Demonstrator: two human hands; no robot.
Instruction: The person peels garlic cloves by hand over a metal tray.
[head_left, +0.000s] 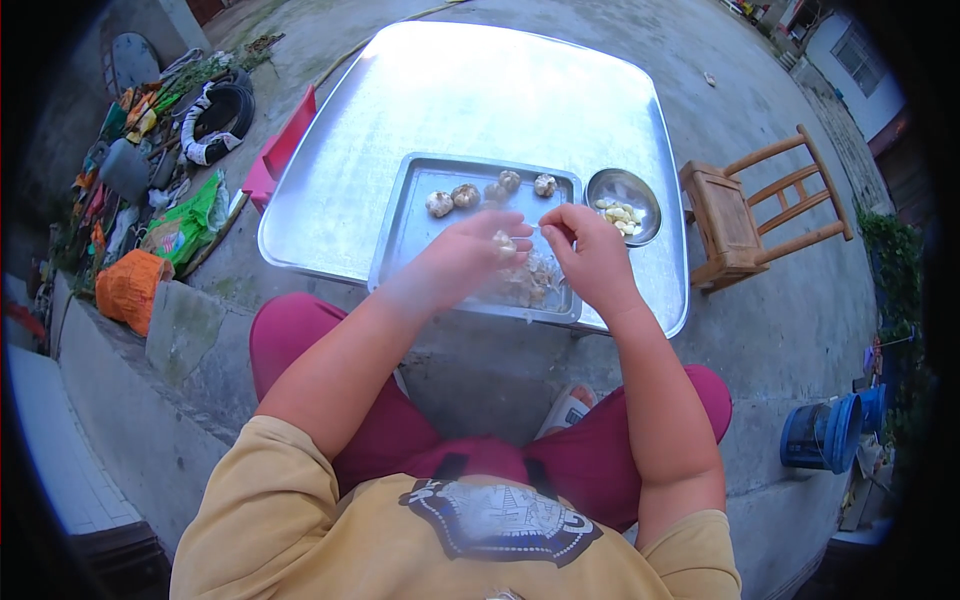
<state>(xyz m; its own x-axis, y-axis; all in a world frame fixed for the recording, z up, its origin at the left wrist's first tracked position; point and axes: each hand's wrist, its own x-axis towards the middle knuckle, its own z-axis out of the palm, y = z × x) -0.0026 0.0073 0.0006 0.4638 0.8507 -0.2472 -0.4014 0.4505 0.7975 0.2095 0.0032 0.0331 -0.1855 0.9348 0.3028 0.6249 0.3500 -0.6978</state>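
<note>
My left hand (480, 244) is over a metal tray, slightly blurred, with the fingers curled around a garlic piece (504, 241). Close by on the right, my right hand (596, 255) has its thumb and forefinger pinched at a small pale bit (535, 225), too small to name surely. Loose garlic skins (534, 281) lie on the near part of the metal tray (401, 214), partly under my hands. Several whole garlic bulbs (465, 196) sit towards its far side. Peeled garlic cloves (622, 217) rest in a round steel bowl (637, 187) beside the tray.
Tray and bowl stand on a shiny metal table (480, 97). A wooden chair (724, 217) is at its right, a red plastic chair (281, 146) at its left. Bags, a black tire (244, 105) and other clutter lie far left. Blue buckets (821, 435) stand on the right.
</note>
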